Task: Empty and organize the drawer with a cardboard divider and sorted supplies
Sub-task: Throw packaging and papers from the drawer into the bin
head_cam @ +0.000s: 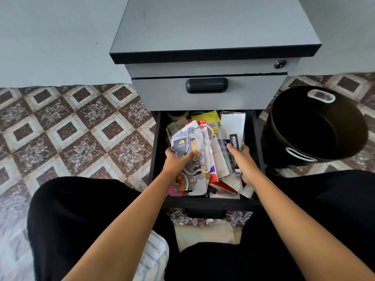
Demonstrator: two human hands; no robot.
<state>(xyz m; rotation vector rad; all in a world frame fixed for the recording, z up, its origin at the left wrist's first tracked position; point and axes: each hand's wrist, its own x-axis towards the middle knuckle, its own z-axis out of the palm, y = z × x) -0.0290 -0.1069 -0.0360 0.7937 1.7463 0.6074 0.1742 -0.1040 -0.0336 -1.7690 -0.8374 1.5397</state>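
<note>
Step in hand: emptying. The left hand (178, 161) grips the left side of the pile of papers and packets (205, 157), with the fingers curled over the top sheets. The right hand (244, 156) holds the right side of the same pile. Its thumb presses on a black staples packet (234, 143); its fingers go under the pile and cannot be seen. Both hands are therefore closed on one load, one at each side.

The pile lies inside the open drawer (203, 204), between the hands and above the drawer front. Whether it rests on the contents below or is already raised cannot be told. More loose items lie behind and under it, toward the back of the drawer.

Next move, as judged: lift the pile straight up past the drawer walls, keeping even pressure from both sides so that loose sheets do not slide out, then set it on the floor (71, 138) for sorting.

A black bin (316, 126) stands just right of the cabinet (213, 27). The upper drawer (207, 98) is closed. A beige sheet (205, 234) lies on the floor under the open drawer; it may be the cardboard, but this cannot be confirmed
</note>
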